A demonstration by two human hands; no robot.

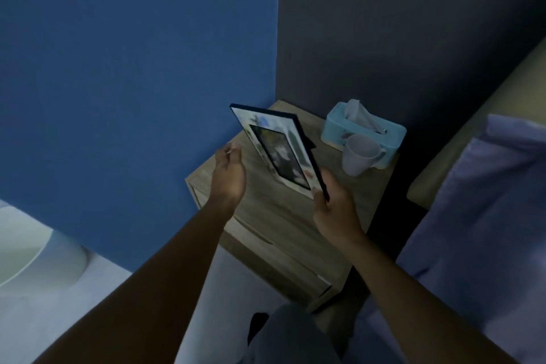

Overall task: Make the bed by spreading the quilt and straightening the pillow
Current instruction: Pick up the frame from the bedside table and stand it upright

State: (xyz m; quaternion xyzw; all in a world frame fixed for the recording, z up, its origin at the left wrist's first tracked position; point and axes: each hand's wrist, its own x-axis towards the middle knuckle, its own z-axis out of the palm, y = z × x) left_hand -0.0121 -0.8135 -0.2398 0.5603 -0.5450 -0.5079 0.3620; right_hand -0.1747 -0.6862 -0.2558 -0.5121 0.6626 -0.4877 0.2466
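The right hand (335, 210) pinches a tilted picture frame (279, 151) by one corner, left hand (229, 174) open and empty; it could slip onto the nightstand (283, 216).

Showing: one picture frame (279, 151), one tissue box (365, 134), one cup (359, 156), one nightstand (283, 224), two hands.

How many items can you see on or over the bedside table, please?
3: a picture frame held tilted above it by the right hand, a tissue box at the back, and a cup before it.

Matt wood-grain nightstand (283, 216), glossy frame (277, 151)
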